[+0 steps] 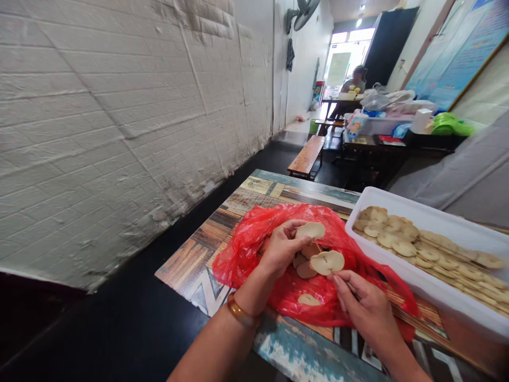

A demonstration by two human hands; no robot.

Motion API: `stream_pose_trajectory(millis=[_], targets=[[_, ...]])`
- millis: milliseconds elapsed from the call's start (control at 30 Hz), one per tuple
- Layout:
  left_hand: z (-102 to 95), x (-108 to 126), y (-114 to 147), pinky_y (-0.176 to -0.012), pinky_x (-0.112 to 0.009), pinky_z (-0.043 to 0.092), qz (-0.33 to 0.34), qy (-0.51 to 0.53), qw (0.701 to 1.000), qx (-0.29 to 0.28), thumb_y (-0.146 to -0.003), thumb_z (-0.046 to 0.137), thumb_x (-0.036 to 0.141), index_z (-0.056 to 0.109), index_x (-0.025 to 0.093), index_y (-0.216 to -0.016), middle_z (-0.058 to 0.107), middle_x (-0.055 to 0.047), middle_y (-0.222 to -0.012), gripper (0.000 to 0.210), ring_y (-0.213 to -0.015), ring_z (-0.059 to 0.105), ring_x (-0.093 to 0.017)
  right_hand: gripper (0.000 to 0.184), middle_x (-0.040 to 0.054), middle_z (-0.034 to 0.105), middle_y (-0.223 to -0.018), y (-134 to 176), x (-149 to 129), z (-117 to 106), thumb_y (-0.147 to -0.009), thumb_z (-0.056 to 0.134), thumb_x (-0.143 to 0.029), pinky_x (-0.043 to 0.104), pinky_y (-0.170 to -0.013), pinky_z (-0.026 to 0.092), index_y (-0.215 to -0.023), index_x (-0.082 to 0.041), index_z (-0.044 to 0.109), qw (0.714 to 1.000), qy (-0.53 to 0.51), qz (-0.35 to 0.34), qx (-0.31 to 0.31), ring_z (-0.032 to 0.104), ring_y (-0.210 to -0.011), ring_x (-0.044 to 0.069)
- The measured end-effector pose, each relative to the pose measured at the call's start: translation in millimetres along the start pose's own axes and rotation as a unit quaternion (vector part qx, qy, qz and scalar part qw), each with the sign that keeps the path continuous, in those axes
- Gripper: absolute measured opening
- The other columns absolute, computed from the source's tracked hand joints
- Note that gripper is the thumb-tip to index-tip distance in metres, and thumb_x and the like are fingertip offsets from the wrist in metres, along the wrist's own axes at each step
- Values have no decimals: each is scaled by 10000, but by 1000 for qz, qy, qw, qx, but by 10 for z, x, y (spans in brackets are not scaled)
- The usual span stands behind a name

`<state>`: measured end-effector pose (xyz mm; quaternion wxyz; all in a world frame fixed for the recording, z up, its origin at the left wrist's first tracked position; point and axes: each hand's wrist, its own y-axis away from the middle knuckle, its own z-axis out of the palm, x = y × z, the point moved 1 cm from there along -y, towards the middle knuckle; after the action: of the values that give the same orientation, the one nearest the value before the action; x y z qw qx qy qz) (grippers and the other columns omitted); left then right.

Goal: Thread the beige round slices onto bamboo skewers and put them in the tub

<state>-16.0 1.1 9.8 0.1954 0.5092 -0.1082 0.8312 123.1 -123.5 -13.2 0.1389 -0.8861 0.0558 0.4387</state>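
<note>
Wood-patterned surface (pixel 191 254) by a white brick-textured wall (pixel 119 132), head view. My left hand (pixel 280 246) pinches one pale slice (pixel 310 230); my right hand (pixel 366 305) grips at a second slice's (pixel 326 262) lower edge, both over the red plastic bag (pixel 238 260).

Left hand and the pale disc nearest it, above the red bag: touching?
Touching. The head view shows the left hand holding the pale disc by its left side, thumb against the lower edge.

Table (pixel 207 240): red bag (pixel 286 300), tub (pixel 397 268), perhaps skewers (pixel 425 324).
</note>
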Motion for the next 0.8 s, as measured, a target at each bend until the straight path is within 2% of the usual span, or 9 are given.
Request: stream_pose_trajectory(millis=[300, 467, 800], targets=[[7, -51, 9, -619, -203, 428, -27, 15, 999, -18, -559, 806, 218, 639, 130, -923, 673, -32, -780, 411, -653, 590, -107, 322, -55, 510, -488, -5, -6, 3, -885, 444, -440, 207, -470, 404, -808, -194, 638, 1000, -6, 8, 5, 500, -432, 113], [-6, -53, 2, -560, -182, 384, -17, 20, 1000, 8, -621, 772, 268, 661, 118, -886, 646, -17, -723, 324, -573, 532, -67, 316, -51, 524, -494, -14, -8, -2, -888, 444, -430, 208, -472, 407, -824, -194, 645, 1000, 11, -5, 13, 505, -430, 114], [-19, -94, -17, -513, -183, 333, -36, 45, 998, 30, -552, 810, 283, 623, 129, -796, 598, 9, -629, 344, -521, 497, -59, 319, -49, 496, -460, -10, 15, -2, -898, 434, -421, 217, -463, 403, -814, -210, 657, 998, 39, -33, 30, 507, -415, 127]])
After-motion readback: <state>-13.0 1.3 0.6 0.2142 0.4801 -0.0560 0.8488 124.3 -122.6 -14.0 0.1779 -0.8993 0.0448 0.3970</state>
